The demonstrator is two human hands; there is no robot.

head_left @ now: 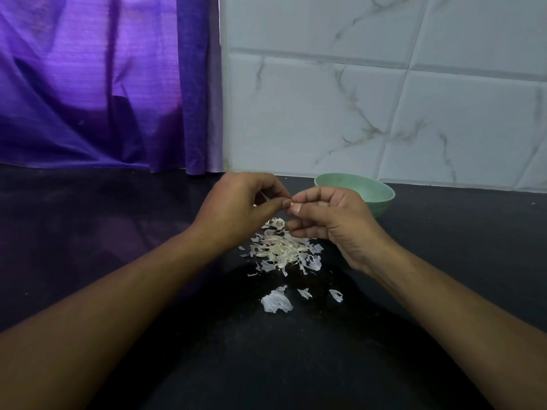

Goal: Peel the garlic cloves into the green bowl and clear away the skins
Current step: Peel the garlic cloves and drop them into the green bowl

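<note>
Forearms reach in from the near edge of the dark desk [88, 232], and just past them, near the middle, lie a few loose flakes of skin [276, 301]. Further in sits the main heap of skins [281, 247], directly below the hands.

Above the heap, the left hand [236, 208] has its fingers curled, pinching at the spot where both hands meet. A pale sliver [264, 196] shows in its fingers. The right hand [328, 220] pinches the same spot with thumb and forefinger, its other fingers curled under. What they hold is almost wholly hidden; it is most likely a garlic clove being stripped.

Toward the far right edge, behind the right hand, stands the green bowl [381, 192]; I cannot tell what is inside.

Judging by the heap, peeling is well advanced. This clove is not yet in the bowl, and all the skins are still to be cleared.
</note>
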